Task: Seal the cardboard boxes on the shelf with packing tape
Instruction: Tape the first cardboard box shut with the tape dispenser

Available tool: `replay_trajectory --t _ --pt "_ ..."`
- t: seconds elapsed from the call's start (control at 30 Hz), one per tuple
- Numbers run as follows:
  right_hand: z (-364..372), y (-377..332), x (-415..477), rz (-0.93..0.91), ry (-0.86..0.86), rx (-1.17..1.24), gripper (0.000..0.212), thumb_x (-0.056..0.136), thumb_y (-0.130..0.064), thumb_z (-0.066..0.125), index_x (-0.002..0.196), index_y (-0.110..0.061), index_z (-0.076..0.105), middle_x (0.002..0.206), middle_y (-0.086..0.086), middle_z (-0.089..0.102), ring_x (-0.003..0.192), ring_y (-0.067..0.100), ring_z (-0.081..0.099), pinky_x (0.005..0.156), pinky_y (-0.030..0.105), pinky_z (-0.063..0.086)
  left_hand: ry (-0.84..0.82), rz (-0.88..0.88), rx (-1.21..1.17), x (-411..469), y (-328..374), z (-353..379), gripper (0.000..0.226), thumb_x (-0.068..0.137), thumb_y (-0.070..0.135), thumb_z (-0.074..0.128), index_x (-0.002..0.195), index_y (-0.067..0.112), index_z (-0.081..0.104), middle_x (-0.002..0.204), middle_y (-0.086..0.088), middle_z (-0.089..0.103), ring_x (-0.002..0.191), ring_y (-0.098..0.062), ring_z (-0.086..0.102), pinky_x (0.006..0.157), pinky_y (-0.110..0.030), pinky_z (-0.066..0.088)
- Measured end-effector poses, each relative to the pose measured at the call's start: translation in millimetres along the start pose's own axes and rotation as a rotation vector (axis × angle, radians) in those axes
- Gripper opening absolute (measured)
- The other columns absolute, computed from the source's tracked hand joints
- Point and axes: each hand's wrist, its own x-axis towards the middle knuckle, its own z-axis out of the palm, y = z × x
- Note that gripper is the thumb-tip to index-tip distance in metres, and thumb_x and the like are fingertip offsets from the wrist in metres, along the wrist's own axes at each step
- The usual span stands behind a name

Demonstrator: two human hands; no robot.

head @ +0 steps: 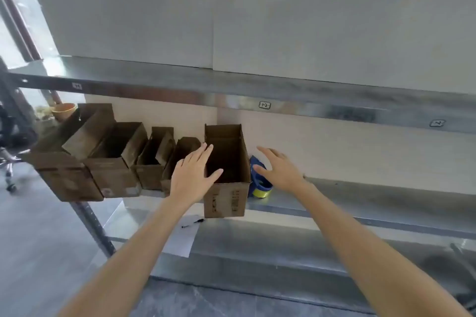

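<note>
Fingers spread and holding nothing, the left hand and right hand flank the open box at the shelf edge, tape just beside it, so the sealing step looks barely begun and next calls for closing the top.

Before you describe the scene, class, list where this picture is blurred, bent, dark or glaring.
Head view: the wide lens bows and tilts the upper shelf. Head view: a bright patch at far left is washed out. Head view: the left boxes are smeared and dark; the open box is sharper, its print unreadable. Head view: soft glare on the lower shelf.
</note>
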Motion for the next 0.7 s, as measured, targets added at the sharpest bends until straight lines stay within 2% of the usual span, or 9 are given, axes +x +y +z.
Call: replay_trajectory --t 0.13,0.27,0.37,0.5,0.7 --pt "11 12 27 -0.038 -0.016 0.056 0.057 0.100 -0.050 0.042 0.153 -0.032 0.027 0.156 0.002 0.035 0.141 0.027 0.033 0.114 0.047 0.033 0.001 -0.079 -0.028 9 -6 16 0.072 0.093 0.059 0.052 0.154 0.029 0.029 0.161 0.008 0.027 0.144 -0.016 0.033 0.116 -0.039 0.026" --pt "35 44 49 0.014 -0.018 0.093 0.050 0.103 -0.046 0.039 0.149 -0.029 0.034 0.152 0.004 0.039 0.138 0.027 0.037 0.111 0.043 0.034 0.031 -0.124 -0.015 13 -9 31 0.070 0.092 0.059 0.053 0.152 0.029 0.034 0.160 0.008 0.030 0.142 -0.017 0.036 0.115 -0.040 0.028" --pt "57 68 59 0.059 -0.086 0.077 0.051 0.102 -0.043 0.042 0.149 -0.025 0.035 0.146 0.010 0.046 0.131 0.031 0.043 0.105 0.042 0.041 0.031 -0.138 -0.022 16 -10 35 0.068 0.092 0.058 0.054 0.152 0.029 0.035 0.159 0.009 0.030 0.142 -0.017 0.036 0.115 -0.040 0.027" --pt "90 88 69 0.125 -0.180 0.062 0.055 0.100 -0.044 0.045 0.151 -0.027 0.029 0.145 0.010 0.047 0.124 0.032 0.050 0.096 0.042 0.045 0.043 -0.098 -0.004 22 -12 34 0.066 0.093 0.054 0.055 0.151 0.027 0.038 0.158 0.007 0.033 0.142 -0.015 0.036 0.116 -0.038 0.027" --pt "127 94 78 0.161 -0.189 0.077 0.064 0.100 -0.043 0.048 0.153 -0.031 0.016 0.139 0.010 0.052 0.119 0.032 0.055 0.093 0.044 0.050 0.017 -0.090 -0.019 28 -18 36 0.063 0.094 0.052 0.055 0.149 0.027 0.041 0.157 0.008 0.036 0.142 -0.013 0.036 0.115 -0.032 0.023"
